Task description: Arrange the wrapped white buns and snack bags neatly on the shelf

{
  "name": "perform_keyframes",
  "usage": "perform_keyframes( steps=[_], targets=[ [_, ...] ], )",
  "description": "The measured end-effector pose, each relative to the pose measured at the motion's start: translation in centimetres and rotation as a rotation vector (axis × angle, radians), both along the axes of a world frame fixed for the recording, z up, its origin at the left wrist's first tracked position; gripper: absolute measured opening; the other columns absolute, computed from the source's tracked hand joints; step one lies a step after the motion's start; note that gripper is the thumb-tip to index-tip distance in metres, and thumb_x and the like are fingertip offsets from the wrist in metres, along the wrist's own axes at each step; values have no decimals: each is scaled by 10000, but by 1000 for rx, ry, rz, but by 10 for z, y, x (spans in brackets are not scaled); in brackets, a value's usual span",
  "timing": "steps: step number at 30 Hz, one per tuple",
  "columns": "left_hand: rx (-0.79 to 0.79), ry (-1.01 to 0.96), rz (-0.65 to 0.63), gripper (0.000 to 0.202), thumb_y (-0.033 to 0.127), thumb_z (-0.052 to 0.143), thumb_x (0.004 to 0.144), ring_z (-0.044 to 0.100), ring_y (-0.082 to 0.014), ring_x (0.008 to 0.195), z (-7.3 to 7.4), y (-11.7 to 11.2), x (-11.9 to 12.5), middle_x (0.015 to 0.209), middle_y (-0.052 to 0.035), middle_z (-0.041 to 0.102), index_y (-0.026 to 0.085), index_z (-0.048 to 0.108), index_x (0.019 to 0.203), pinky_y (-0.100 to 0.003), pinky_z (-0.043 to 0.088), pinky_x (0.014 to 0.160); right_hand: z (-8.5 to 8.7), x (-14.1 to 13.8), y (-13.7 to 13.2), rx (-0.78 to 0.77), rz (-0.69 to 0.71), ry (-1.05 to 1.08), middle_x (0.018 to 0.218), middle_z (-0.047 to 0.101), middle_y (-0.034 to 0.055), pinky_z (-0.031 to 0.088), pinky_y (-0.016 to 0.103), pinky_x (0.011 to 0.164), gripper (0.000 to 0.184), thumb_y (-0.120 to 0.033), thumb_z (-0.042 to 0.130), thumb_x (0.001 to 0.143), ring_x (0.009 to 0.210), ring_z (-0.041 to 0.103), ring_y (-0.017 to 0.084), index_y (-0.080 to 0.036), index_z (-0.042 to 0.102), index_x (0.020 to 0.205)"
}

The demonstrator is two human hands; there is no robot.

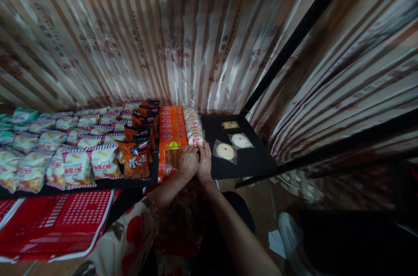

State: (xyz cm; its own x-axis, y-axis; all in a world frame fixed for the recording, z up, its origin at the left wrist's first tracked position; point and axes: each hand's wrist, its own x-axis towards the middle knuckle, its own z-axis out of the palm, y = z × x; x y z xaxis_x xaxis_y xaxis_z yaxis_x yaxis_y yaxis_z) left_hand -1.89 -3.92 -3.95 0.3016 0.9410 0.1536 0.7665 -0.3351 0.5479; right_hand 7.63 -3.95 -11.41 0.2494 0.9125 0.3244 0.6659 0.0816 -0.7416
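Observation:
My left hand [189, 161] and my right hand [204, 162] are side by side at the front end of a row of small clear-wrapped white snack packets [193, 124]. Fingers of both hands close around the near edge of the front packet [196, 140], which has a red label; the fingertips are partly hidden. Just left of my hands lie orange snack packs [170, 126] in a column, the nearest with a window showing brown strips. Two round white wrapped pastries, the nearer one [225, 151] and the farther one [241, 140], lie to the right.
Rows of white snack bags [77, 167] and orange-brown bags [135, 163] fill the left of the black shelf [251, 163]. A small yellowish packet [230, 124] lies at the back right. Below stands a red basket [55, 223]. Black posts [294, 45] and striped sheeting [196, 41] border the shelf.

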Motion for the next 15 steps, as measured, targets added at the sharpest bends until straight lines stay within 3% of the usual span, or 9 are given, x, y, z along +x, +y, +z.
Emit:
perform_keyframes(
  steps=[8,15],
  targets=[
    [-14,9,11,338,92,465,819,514,-206,1124,0,1,1,1156,-130,615,85,584,1135,-323,406,999,11,-11,-5,53,-16,23,1424,408,93,249,432,1122,482,-143,370,811,1354,277,205,-162,524,1267],
    [-6,10,2,321,104,435,842,536,-213,1068,4,-5,2,1115,-136,631,84,590,1122,-338,418,967,10,-3,-5,23,-4,60,1411,413,101,248,410,1122,399,-203,439,800,1351,266,215,-167,588,1168]
  ],
)
